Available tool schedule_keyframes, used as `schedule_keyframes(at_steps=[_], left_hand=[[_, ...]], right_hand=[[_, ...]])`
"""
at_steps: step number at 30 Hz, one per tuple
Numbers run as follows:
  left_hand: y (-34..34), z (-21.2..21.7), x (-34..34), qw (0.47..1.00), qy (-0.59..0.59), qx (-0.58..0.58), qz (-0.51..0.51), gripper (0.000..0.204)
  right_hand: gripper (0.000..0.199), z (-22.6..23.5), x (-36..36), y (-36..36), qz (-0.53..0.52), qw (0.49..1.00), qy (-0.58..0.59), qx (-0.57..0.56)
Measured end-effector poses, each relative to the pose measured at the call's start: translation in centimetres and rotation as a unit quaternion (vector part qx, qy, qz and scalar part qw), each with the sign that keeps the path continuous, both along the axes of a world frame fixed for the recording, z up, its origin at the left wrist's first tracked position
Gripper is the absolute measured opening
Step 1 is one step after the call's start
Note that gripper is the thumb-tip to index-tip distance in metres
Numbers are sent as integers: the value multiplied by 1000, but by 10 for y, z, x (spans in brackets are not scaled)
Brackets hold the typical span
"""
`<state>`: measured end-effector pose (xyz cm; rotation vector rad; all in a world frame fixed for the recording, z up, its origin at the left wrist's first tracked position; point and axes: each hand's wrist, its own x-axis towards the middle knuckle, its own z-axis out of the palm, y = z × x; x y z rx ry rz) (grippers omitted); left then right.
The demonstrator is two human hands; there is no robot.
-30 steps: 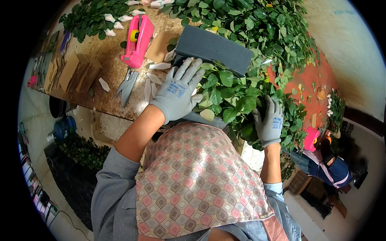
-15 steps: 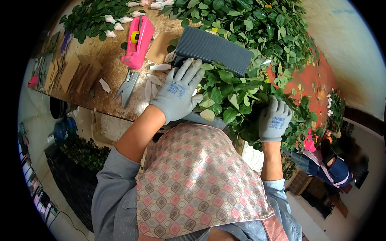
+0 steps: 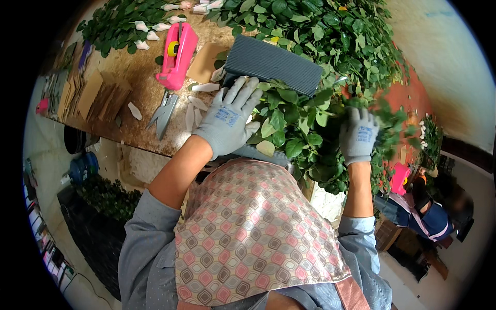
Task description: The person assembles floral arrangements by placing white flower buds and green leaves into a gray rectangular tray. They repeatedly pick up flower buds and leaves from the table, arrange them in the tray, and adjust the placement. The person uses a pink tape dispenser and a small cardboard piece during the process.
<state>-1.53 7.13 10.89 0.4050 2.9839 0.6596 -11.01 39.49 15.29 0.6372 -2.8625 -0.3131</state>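
My left hand (image 3: pixel 227 119), in a grey glove, lies flat with fingers spread on a bunch of leafy green stems (image 3: pixel 289 129) at the workbench's near edge. My right hand (image 3: pixel 360 135), also gloved, is curled around the leafy stems at the bunch's right side. A dark grey ribbed sheet (image 3: pixel 271 62) lies under and behind the bunch, touching my left fingertips. A patterned pink headscarf (image 3: pixel 253 232) hides what lies directly below the bench edge.
A pink tape dispenser (image 3: pixel 177 54) and grey shears (image 3: pixel 164 111) lie left of my left hand on the brown workbench (image 3: pixel 134 82). White flower buds (image 3: pixel 150 31) and more green stems (image 3: pixel 330 31) lie at the back. Another person (image 3: pixel 423 212) stands lower right.
My right hand has moved up and left into the foliage and closed on the stems. My left hand has stayed pressed on the bunch.
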Motion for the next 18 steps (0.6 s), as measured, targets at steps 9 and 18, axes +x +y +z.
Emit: schedule_keyframes(at_steps=[9,18], left_hand=[[1,-5,3,1000,2,3,0,72],[-2,-2,-3,995,-24,-97,-17,69]], right_hand=[[46,-2,18,-7,21,993,-33,-111],[52,12,42,-143,204,912,-111,-338]])
